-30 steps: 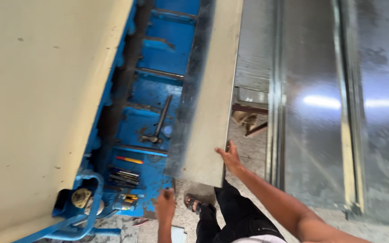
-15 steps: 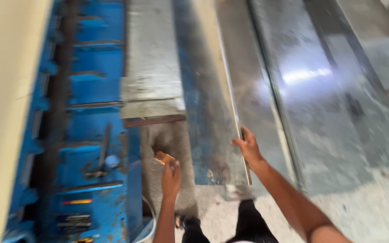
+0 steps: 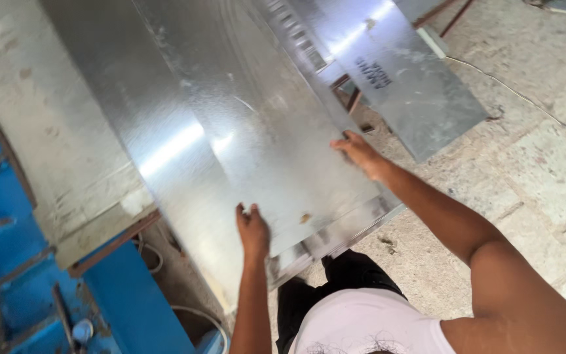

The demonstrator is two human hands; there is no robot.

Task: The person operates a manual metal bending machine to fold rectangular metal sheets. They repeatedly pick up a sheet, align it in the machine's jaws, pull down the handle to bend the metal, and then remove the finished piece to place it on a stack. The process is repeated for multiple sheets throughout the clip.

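**A:** So what's each hand doing here?

**B:** Left hand (image 3: 253, 229), lower middle of the frame, lies on the near edge of the top galvanized steel sheet (image 3: 230, 131), fingers up on the shiny face. Can't tell if the thumb wraps under, so can't say if it's really gripping. Right hand (image 3: 359, 154), right of centre, is pressed on the sheet's right edge with fingers spread, looks like an open palm-down hold.

**A:** And where's the sheet sitting?

**B:** Fills the middle and upper left, stacked on more sheets whose edges peek out below it. Another sheet with printed markings (image 3: 414, 85) lies upper right, over a reddish metal frame (image 3: 352, 98).

**A:** Any bins or boxes?

**B:** None I can make out. Just a blue machine (image 3: 8, 275) at lower left and the concrete floor (image 3: 532, 151) on the right.
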